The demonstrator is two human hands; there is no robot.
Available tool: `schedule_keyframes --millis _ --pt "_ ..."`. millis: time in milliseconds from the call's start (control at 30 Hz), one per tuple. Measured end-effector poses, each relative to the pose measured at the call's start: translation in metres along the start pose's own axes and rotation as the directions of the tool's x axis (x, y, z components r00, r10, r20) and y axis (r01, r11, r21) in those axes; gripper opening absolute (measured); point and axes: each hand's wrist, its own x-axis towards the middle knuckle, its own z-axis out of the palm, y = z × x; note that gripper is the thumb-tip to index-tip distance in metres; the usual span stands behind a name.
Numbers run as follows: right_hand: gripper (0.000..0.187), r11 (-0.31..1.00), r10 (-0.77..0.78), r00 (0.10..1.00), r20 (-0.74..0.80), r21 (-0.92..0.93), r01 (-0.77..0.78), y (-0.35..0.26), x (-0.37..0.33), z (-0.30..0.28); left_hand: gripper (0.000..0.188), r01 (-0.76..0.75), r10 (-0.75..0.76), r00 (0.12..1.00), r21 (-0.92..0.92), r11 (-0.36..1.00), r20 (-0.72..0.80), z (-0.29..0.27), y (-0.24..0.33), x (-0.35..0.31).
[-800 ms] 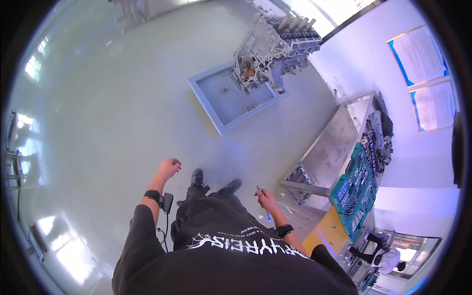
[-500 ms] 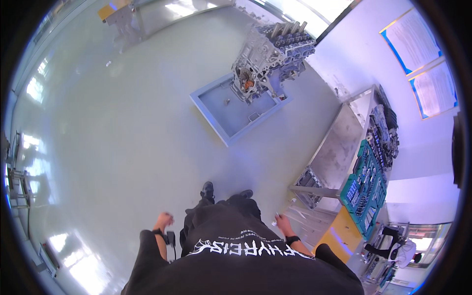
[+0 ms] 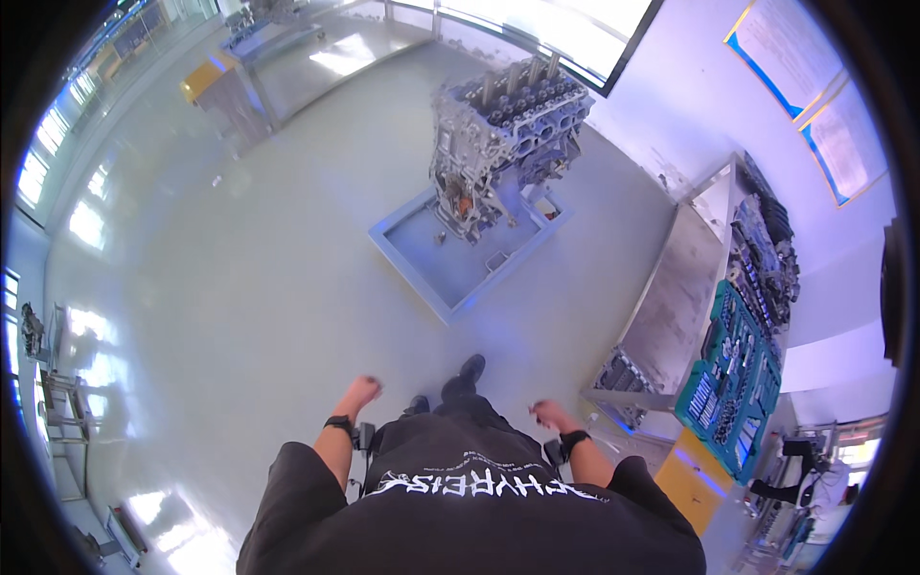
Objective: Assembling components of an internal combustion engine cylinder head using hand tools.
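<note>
My left hand (image 3: 362,391) hangs in front of my body with its fingers curled in, and nothing shows in them. On the other side, my right hand (image 3: 552,415) is closed too; a tiny pale bit shows at its fingertips, too small to name. Both hands are apart from any equipment. Ahead, a metal engine block (image 3: 513,134) with several upright cylinders on top is held above a grey-blue drip tray (image 3: 407,278). An orange-brown part (image 3: 466,205) shows low on the engine's near side.
To the right stands a metal workbench (image 3: 661,297) with a green socket-set case (image 3: 733,383) lying open on it and dark engine parts (image 3: 764,244) behind. A yellow drawer cabinet (image 3: 692,479) is below the case. Another metal table (image 3: 350,72) stands at the far left.
I have stepped forward, and my feet have swapped lead. The engine and tray sit lower in view. My left hand has swung forward; my right hand has risen slightly.
</note>
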Motion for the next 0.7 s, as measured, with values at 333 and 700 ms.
schedule_keyframes --millis 333,700 --pt "0.016 0.233 -0.774 0.401 -0.49 0.369 0.9 -0.306 -0.076 -0.211 0.023 -0.689 0.692 0.703 -0.088 0.72 0.163 0.033 0.482 -0.003" --pt "0.02 0.017 -0.739 0.378 -0.558 0.546 0.838 -0.315 -0.081 -0.271 0.033 -0.382 0.546 0.665 -0.397 0.835 0.509 0.088 0.513 0.021"
